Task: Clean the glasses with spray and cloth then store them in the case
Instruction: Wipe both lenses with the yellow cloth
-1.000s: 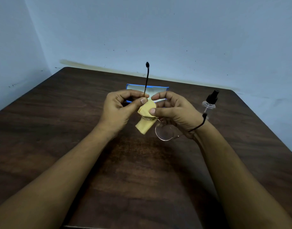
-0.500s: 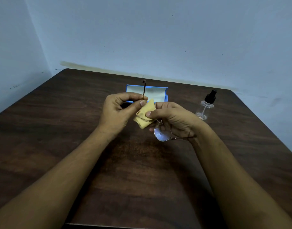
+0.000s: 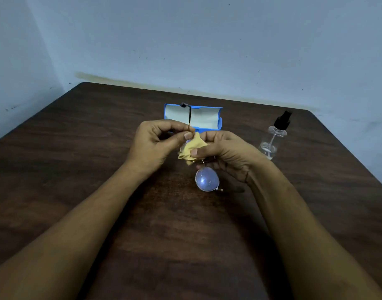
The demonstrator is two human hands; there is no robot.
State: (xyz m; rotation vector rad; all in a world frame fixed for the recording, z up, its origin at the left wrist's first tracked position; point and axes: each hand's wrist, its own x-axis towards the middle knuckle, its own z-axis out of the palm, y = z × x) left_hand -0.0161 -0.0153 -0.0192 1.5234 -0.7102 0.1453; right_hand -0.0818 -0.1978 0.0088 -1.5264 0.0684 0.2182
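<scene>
wipe stage in hand. left grip (image 3: 155,144) pinching glasses (image 3: 207,179) at temple; right grip (image 3: 226,152) pinching cloth (image 3: 192,148) over one lens, above tabletop (image 3: 99,169) centre. case (image 3: 194,118) open near far edge. spray bottle (image 3: 272,137) near right wrist: tip risk. left: fold, store. room toward near edge.

1. No text, brand, number or sign can be read anywhere.
2. The blue case (image 3: 205,118) and the spray bottle (image 3: 272,139), to the right of the case, show only plain surfaces.
</scene>
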